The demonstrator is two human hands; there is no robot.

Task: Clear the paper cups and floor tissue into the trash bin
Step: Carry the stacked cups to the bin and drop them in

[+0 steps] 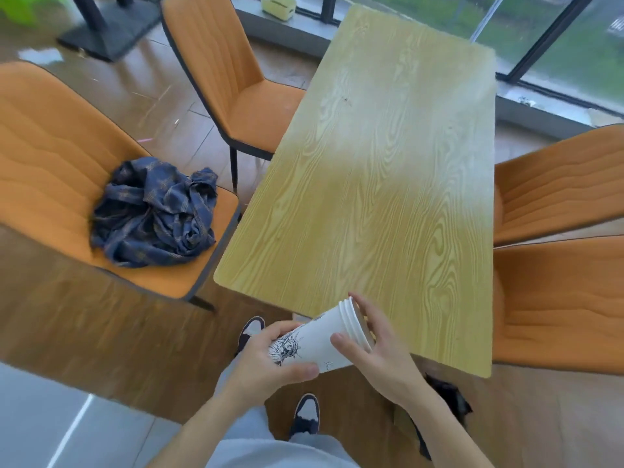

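Head view: at six o'clock, both hands grip nested white paper cups (pixel 324 339), tilted sideways; left hand (pixel 270 359) wraps the printed base, right hand (pixel 378 349) clasps the ribbed rims, over the wood-grain table (pixel 388 180) edge.

Head camera looks steeply down over table (pixel 388 184).

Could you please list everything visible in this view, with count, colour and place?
paper cups: a nested stack, several rims showing, white with dark print, held tilted at the table's near edge
table: one, light wood grain, centre
chairs: four, orange, two on each side of the table
cloth: one, blue plaid, crumpled on the near left chair's seat
box: one, pale green, on the window ledge
shoes: two, dark and white, on the floor
left hand: grips the stack's base
right hand: fingers at the rims
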